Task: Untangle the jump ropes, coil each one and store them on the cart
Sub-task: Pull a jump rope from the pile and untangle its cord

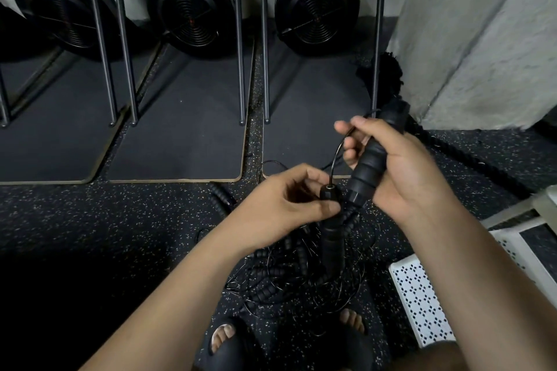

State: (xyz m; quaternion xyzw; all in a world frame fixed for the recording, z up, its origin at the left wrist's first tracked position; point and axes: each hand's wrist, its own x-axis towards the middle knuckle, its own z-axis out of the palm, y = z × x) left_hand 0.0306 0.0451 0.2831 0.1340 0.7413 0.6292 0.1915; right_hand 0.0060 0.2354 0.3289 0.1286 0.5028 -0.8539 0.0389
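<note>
Pile of jump ropes (301, 277): black beaded lengths and thin wire cables, knotted together on the speckled floor (105, 220). All places below are given from this pile.

Right hand (401, 166): above the pile and to its right. Fingers (348, 143) are curled round a ribbed black handle (369, 163), which is held slanted with its lower end pointing down at the pile.

Left hand (280, 202): directly above the pile. Thumb and fingers pinch a second handle (330, 235) just under its cap. The rest of that handle hangs down toward the pile.

Wire cable (337, 155): a thin arc above the pile. It rises from the cap of the second handle to the right hand's fingertips. Whether both handles belong to one rope cannot be told.

Cart (419, 304): a white perforated shelf to the right of the pile, near it.

Sandalled feet (224, 340): on the near side of the pile.

Step in hand, judged: untangling. Two handles are lifted clear, but most of the rope still lies knotted, and coiling and storing are not yet reached.

Next move, judged: follow the cable from the cap into the pile and draw the slack out slowly. Work the loops loose rather than pulling hard, since a hard tug would likely tighten the knots.
</note>
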